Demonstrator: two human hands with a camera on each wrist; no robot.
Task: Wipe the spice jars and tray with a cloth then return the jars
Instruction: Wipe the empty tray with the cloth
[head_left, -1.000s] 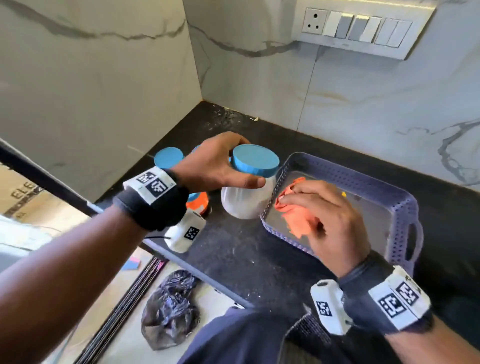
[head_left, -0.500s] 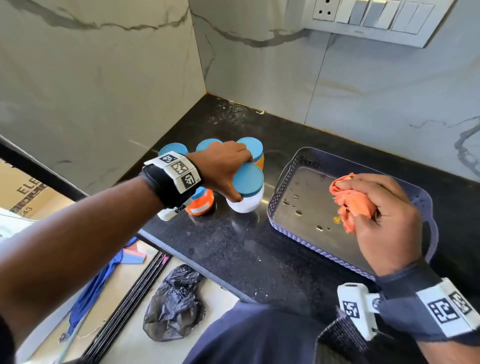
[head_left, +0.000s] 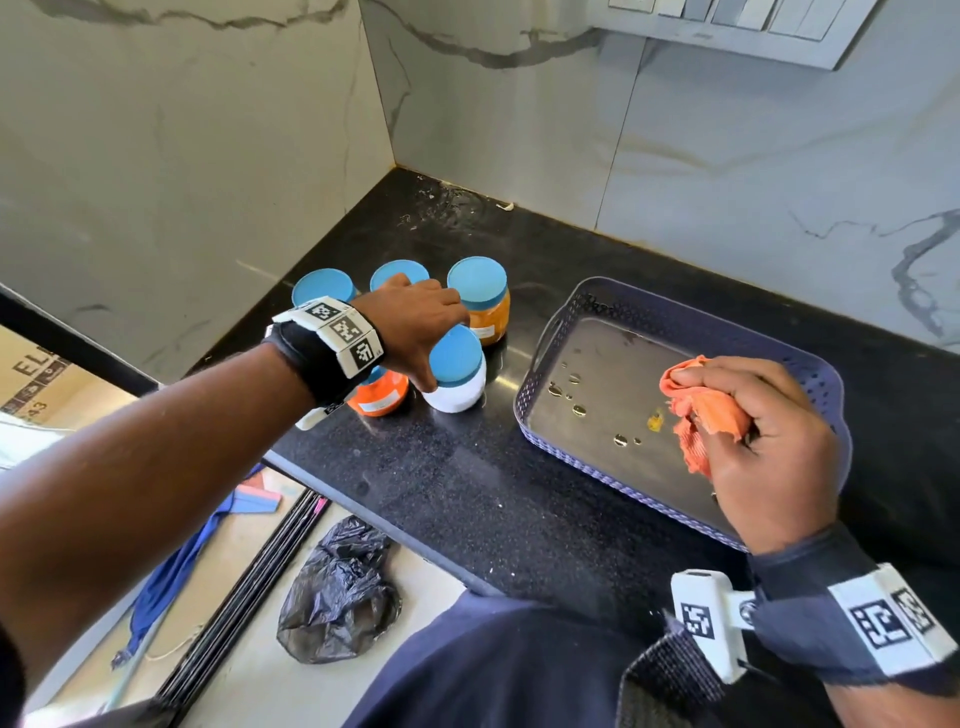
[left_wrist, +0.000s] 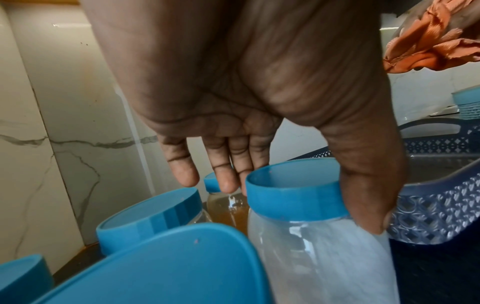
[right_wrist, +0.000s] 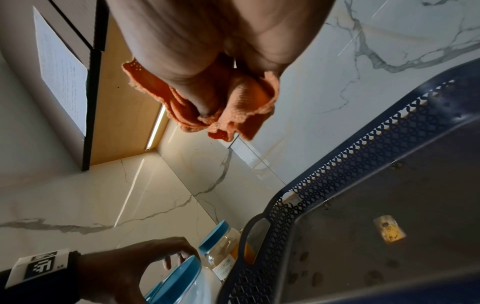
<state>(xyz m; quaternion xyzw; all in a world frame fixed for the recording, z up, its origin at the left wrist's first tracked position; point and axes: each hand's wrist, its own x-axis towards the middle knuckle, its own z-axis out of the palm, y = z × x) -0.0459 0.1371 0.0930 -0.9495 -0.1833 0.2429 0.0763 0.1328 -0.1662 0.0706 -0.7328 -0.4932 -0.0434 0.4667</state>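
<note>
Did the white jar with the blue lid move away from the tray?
Yes. The white jar was touching the purple tray a second ago; now it stands apart to the tray's left, beside the other jars, with the left hand on it.

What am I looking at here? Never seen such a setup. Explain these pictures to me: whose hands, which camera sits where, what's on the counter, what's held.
No machine here: a person works with bare hands and wears three cameras, one on the head and one strapped to each wrist.

The head view looks down on a black counter. Five blue-lidded spice jars stand grouped there, beside a purple tray that has spots on its floor and holds no jars.

The left wrist view looks along the left hand, whose thumb and fingers reach around the white jar.

The right wrist view looks up past the right hand, which holds a bunched orange cloth above the tray.
</note>
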